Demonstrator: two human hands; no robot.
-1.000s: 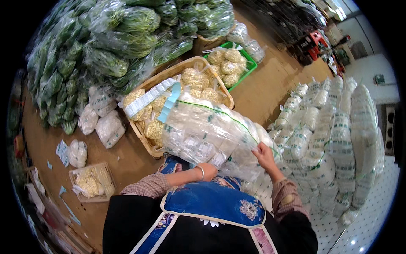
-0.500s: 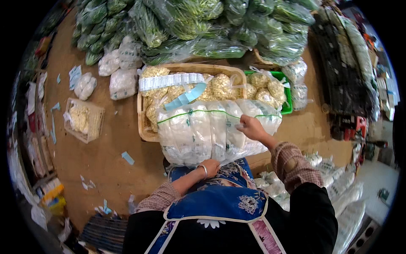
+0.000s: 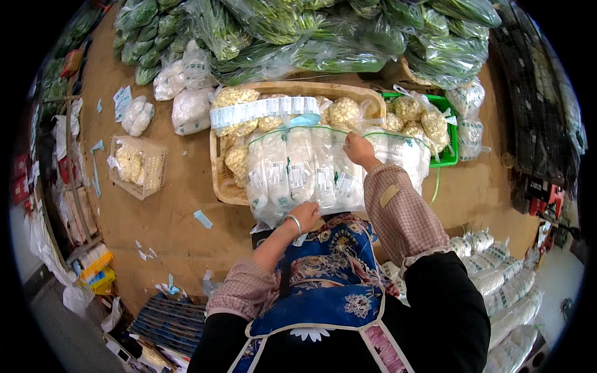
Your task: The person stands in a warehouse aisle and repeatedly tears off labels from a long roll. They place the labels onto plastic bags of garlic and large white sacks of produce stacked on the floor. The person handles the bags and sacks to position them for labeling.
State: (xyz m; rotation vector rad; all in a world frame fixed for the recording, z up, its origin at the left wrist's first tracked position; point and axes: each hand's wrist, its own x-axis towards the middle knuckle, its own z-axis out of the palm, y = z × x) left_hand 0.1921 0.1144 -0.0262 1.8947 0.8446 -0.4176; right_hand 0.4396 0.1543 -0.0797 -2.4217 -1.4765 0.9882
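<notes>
A large clear plastic bag (image 3: 273, 171) packed with several white, labelled packs lies in front of me, over the near edge of a tan plastic crate (image 3: 216, 180). A thin green strip runs along the bag's far edge. My right hand (image 3: 360, 151) is closed on that far edge near its middle, fingers pinched at the plastic. My left hand (image 3: 306, 215) is at the bag's near edge, its fingers bent against the plastic; whether they grip it I cannot tell. In the crate sit bags of pale, peeled pieces (image 3: 344, 113), with a strip of blue-backed labels (image 3: 264, 112) across them.
Bagged leafy greens (image 3: 298, 56) are heaped beyond the crate. A green crate (image 3: 453, 140) with more filled bags stands right of it. At left is a small crate (image 3: 163, 165). Long white packs (image 3: 507, 289) lie at lower right; blue paper scraps (image 3: 202, 219) are on the floor.
My right hand has moved from the bag's right part to the middle of its far edge. The labels on the packs show more plainly. A green strip end now hangs at the right. The view has shifted.
</notes>
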